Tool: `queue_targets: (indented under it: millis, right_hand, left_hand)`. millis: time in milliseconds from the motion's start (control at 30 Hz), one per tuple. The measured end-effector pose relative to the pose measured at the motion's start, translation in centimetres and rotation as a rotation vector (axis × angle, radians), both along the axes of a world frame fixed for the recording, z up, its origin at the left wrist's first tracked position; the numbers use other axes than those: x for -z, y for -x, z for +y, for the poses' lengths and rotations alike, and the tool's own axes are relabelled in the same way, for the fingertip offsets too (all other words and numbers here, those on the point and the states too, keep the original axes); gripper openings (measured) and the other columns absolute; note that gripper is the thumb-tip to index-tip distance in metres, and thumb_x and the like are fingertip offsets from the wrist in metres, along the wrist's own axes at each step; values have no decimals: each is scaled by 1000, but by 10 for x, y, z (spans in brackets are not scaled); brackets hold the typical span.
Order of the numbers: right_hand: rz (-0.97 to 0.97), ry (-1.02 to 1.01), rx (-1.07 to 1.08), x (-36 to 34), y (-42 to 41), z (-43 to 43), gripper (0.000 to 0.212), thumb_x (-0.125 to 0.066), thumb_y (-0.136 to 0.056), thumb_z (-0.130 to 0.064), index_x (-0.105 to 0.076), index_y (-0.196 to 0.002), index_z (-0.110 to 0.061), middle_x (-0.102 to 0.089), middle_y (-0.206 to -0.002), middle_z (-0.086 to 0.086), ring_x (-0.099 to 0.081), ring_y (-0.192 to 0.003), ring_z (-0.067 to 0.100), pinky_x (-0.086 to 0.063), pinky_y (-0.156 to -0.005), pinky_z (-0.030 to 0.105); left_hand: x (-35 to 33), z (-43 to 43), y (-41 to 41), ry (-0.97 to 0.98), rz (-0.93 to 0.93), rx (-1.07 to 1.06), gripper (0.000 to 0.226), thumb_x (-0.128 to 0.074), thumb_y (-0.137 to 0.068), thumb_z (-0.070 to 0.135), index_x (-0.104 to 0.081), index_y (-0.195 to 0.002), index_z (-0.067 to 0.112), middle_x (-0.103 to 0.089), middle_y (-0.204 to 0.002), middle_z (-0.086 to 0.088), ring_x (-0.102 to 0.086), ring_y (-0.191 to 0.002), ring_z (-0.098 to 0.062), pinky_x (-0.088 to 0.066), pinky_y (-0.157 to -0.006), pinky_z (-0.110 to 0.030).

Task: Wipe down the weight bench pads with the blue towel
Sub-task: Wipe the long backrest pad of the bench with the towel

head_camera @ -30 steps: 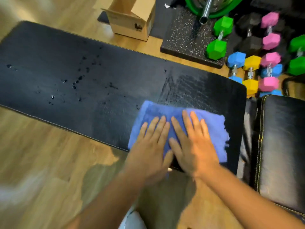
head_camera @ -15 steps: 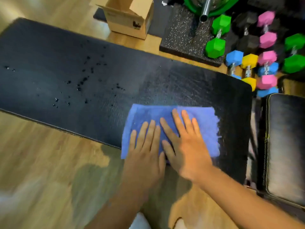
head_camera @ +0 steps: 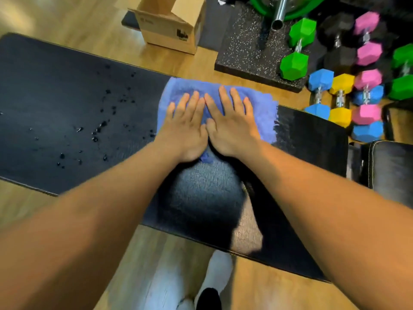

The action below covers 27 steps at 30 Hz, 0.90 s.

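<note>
The blue towel (head_camera: 218, 108) lies flat on the far edge of the black bench pad (head_camera: 67, 104), in the upper middle of the frame. The left hand (head_camera: 185, 128) and right hand (head_camera: 232, 126) press on it side by side, palms down, fingers spread, thumbs touching.

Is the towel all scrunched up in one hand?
No, the blue towel lies spread flat on the bench pad, with the left hand and right hand pressed open on it.

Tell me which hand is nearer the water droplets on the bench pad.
Left. The left hand presses the blue towel just right of the droplets; the right hand lies beyond it, farther away.
</note>
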State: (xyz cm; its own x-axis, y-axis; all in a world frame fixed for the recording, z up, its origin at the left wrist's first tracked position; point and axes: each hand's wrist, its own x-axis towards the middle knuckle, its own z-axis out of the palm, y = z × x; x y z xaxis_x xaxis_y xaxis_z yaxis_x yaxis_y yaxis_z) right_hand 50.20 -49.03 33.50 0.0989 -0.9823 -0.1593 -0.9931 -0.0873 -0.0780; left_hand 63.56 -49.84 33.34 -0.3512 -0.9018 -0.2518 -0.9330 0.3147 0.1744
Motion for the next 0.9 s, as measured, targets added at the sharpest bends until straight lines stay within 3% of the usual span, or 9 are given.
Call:
queue_targets:
  millis: [133,400,500,633,733,900]
  right_hand:
    - [-61,-1,-23,0,13,-9,55,-21,-99,-44,-7,-151,-31,3,-161,4,7,-146,26,6,-117,45]
    - [-25,-3,174,-1,105,44,67,5,-86,-53,-2,-150,-34,7,-160,1,12,-146,25,11,-115,42]
    - [-89,-23,303,0,148,73,66,2,-86,-55,1,-149,-36,8,-160,-2,13,-146,22,9,-116,41]
    - [-314,-44,490,2,178,106,62,-7,-82,-60,3,-140,-41,6,-159,2,14,-145,17,10,-117,36]
    - [-293,-88,555,-4,164,115,61,-10,-83,-59,5,-140,-44,11,-159,2,20,-142,13,12,-117,37]
    - [-94,-40,470,-10,95,98,66,-7,-85,-55,-3,-148,-38,4,-160,3,10,-145,27,7,-114,47]
  left_hand:
    - [-9,-11,8,-23,-48,-23,61,-18,-100,35,7,-150,11,12,-160,-5,12,-146,-24,8,-117,-44]
    - [-14,24,109,29,11,117,63,-16,-98,35,7,-150,7,12,-159,-11,15,-145,-30,12,-116,-49]
    - [-16,41,153,24,49,207,62,-16,-98,34,5,-150,6,10,-159,-10,14,-145,-31,12,-115,-50]
    - [-17,59,195,-9,10,347,60,-10,-98,35,10,-150,10,16,-159,-6,24,-142,-29,18,-113,-50]
    - [-17,62,179,-13,40,404,59,-13,-100,34,9,-150,11,17,-158,-4,23,-143,-24,17,-115,-45]
    - [-10,58,103,32,93,351,59,-17,-101,35,3,-151,11,9,-160,-4,12,-146,-21,6,-118,-42]
